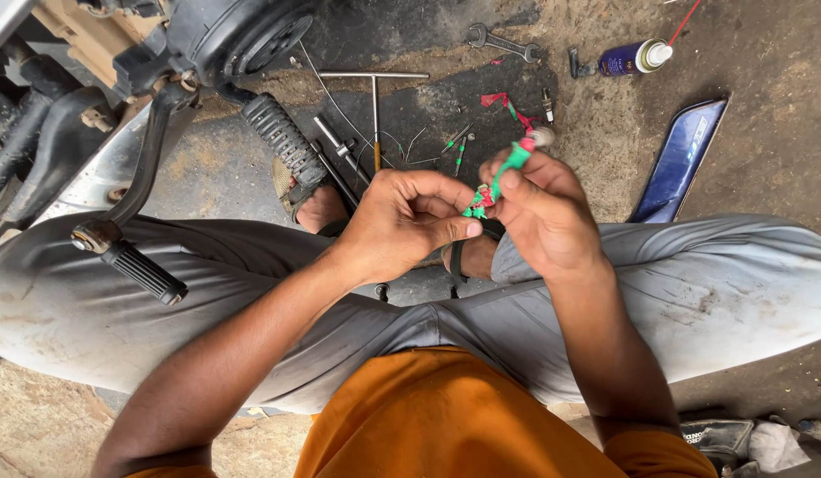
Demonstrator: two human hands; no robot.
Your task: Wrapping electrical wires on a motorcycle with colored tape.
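Observation:
My left hand (410,221) and my right hand (539,208) meet over my lap. Together they pinch a thin green wire (508,168) with red bits and a small pale connector at its far end. My left thumb and forefinger grip the lower end of the wire. The fingers of my right hand wrap its upper part. I sit cross-legged in grey trousers (711,283) and an orange shirt (446,416).
A motorcycle's engine, footpeg (282,133) and kick lever (141,265) stand at the left. On the dirt floor lie a T-handle wrench (375,88), a spanner (503,42), a spray can (636,57), loose wires (459,146) and a blue body panel (680,159).

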